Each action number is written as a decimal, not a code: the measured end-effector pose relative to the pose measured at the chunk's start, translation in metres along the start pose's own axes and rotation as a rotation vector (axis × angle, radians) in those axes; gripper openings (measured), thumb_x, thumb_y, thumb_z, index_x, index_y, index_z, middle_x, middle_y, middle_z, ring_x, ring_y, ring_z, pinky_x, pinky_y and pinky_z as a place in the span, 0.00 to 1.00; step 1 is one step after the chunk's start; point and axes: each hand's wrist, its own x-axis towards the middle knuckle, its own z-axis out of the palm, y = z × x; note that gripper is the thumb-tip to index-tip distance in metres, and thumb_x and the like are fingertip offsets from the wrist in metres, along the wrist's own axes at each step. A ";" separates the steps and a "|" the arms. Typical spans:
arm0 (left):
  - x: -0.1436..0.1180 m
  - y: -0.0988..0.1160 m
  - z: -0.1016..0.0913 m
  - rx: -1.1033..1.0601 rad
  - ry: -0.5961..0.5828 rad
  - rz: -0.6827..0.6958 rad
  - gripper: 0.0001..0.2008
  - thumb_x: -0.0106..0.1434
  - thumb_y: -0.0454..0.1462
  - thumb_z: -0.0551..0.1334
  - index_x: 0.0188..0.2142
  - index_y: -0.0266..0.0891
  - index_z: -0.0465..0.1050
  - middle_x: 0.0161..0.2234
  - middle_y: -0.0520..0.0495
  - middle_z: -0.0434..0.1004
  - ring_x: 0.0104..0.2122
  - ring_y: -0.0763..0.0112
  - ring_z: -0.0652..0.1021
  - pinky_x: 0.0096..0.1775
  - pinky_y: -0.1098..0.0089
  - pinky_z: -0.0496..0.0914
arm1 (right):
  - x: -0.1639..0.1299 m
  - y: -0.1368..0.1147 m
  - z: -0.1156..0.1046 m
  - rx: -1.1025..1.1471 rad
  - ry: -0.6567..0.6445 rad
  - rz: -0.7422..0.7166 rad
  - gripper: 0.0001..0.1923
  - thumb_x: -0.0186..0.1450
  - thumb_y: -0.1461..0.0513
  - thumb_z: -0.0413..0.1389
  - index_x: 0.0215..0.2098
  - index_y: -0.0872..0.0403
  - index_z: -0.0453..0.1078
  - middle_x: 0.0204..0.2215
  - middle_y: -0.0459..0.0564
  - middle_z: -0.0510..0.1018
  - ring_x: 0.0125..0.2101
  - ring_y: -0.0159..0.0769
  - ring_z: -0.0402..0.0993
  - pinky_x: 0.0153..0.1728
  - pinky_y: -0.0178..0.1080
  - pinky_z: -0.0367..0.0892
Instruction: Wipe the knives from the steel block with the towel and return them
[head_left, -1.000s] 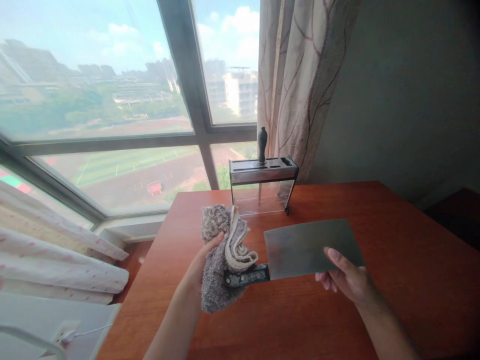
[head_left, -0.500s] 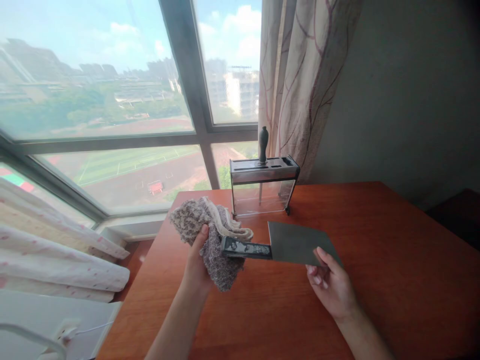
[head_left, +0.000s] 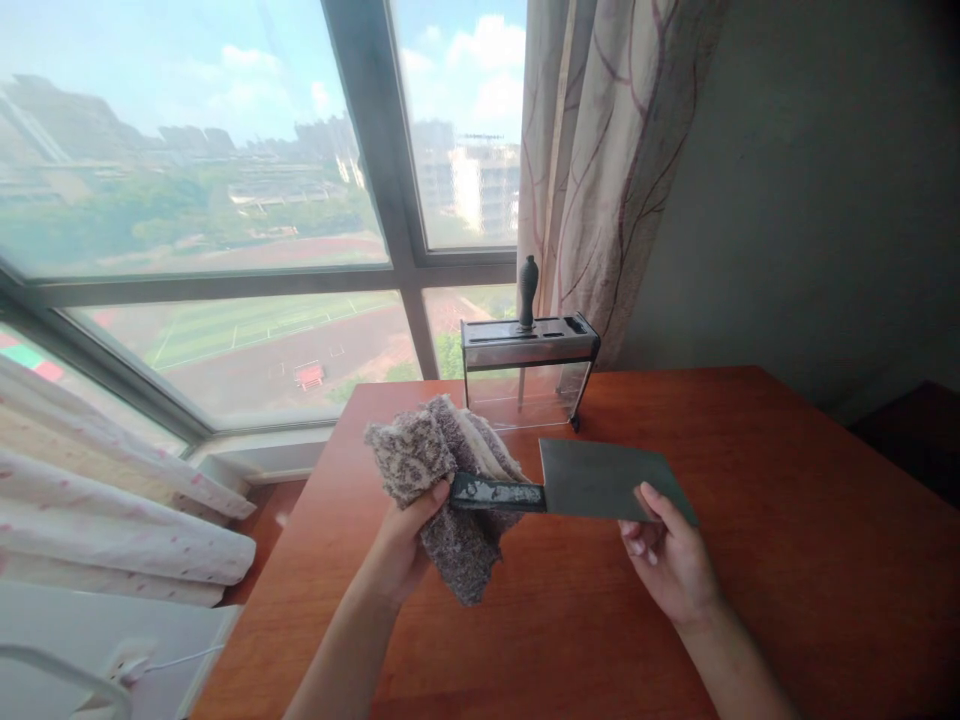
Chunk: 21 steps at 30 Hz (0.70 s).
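You've got the cleaver (head_left: 600,480) up off the bench (head_left: 787,560), held level across the middle of the view with its broad grey blade pointing to your right and its dark handle (head_left: 496,493) to your left. Your right hand (head_left: 670,568) pinches the blade's near right corner, thumb on top and fingers curled beneath. Your left hand (head_left: 405,545) is closed on a fuzzy grey cloth (head_left: 442,480), and that cloth bunches up around the handle, folded over behind it and hanging below it. The cloth touches the handle; I can't tell whether your left fingers grip the handle through it. Both hands hover above the reddish wooden bench, near its window side. Just beyond the cleaver stands a knife block (head_left: 527,370) with a metal top and clear walls, one dark-handled tool (head_left: 528,290) standing upright in a slot. Behind the block hangs a patterned curtain (head_left: 600,170), and to its left the big window (head_left: 225,200) shows buildings and sports grounds below.
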 end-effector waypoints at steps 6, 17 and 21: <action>0.002 -0.004 0.002 -0.031 0.041 0.049 0.18 0.47 0.36 0.74 0.39 0.37 0.77 0.40 0.45 0.84 0.44 0.54 0.81 0.47 0.62 0.75 | -0.007 0.001 0.002 -0.029 0.028 -0.112 0.14 0.51 0.55 0.69 0.22 0.53 0.70 0.14 0.44 0.74 0.14 0.28 0.67 0.13 0.27 0.61; -0.004 -0.032 0.024 -0.251 0.066 -0.017 0.18 0.49 0.39 0.72 0.41 0.40 0.77 0.37 0.47 0.84 0.46 0.53 0.80 0.51 0.59 0.73 | -0.038 0.052 0.022 -0.154 -0.205 -0.166 0.19 0.61 0.49 0.60 0.23 0.55 0.74 0.20 0.50 0.79 0.17 0.28 0.69 0.17 0.29 0.62; -0.002 -0.034 0.020 -0.234 0.066 0.023 0.21 0.47 0.38 0.72 0.42 0.41 0.78 0.35 0.47 0.85 0.44 0.52 0.81 0.50 0.58 0.73 | -0.048 0.062 0.026 -0.042 -0.134 -0.052 0.16 0.58 0.50 0.63 0.24 0.55 0.73 0.18 0.48 0.78 0.16 0.27 0.68 0.16 0.28 0.61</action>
